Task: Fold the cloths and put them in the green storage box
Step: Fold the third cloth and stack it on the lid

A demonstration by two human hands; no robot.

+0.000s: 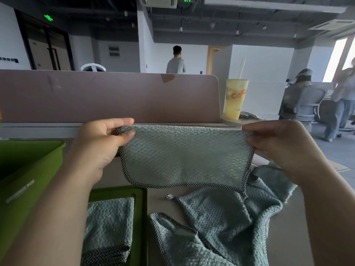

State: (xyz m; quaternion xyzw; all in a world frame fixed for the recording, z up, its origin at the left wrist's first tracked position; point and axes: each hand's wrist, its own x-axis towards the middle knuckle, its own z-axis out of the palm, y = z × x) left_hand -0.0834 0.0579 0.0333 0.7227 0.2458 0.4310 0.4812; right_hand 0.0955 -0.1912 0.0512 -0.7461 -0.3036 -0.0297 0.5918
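I hold a pale teal waffle cloth [184, 156] with checkered trim stretched in the air above the desk, folded in half so it hangs as a wide rectangle. My left hand [101, 144] pinches its upper left corner and my right hand [284, 146] pinches its upper right corner. Below it lies a heap of loose teal cloths [221, 223] on the desk. The green storage box [139, 208] sits at the lower left with a folded cloth [109, 227] inside. My left forearm hides part of the box.
A green lid or second green bin [32, 164] stands at the far left. A pinkish desk divider [115, 96] runs behind the cloth, with a yellow drink cup [235, 98] at its right end. People stand and sit in the background to the right.
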